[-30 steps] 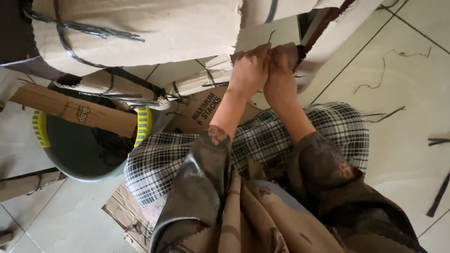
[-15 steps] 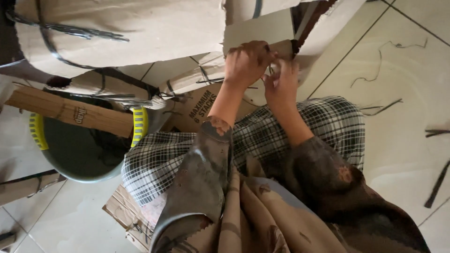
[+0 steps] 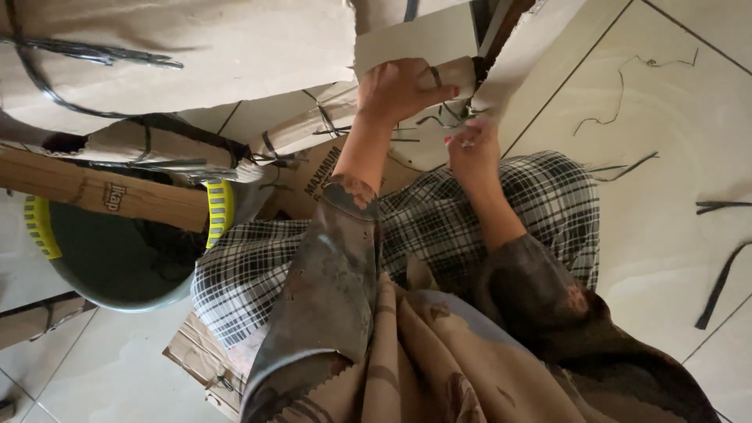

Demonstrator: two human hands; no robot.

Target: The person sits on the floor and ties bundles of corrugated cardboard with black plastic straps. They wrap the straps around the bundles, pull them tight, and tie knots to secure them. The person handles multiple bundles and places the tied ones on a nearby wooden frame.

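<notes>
My left hand (image 3: 403,88) is closed around a rolled cardboard tube (image 3: 458,74) at the upper middle of the head view, thumb across its end. Just below it, my right hand (image 3: 472,147) pinches a thin dark strip (image 3: 439,120) that runs around the tube. Flat cardboard sheets (image 3: 235,47) lie behind the tube. My knees in checked trousers (image 3: 439,227) fill the middle, above a piece of printed cardboard (image 3: 313,176) on the floor.
A dark basin with yellow handles (image 3: 117,258) stands at the left, with bundled cardboard rolls (image 3: 102,192) tied with dark strips lying across it. Loose dark strips (image 3: 721,282) are scattered over the pale tiled floor (image 3: 674,117) at the right. A flattened box (image 3: 207,360) lies under my legs.
My hands have separated: the left one stays wrapped on the tube, while the right one has dropped lower with the strip between its fingers. The view has shifted slightly.
</notes>
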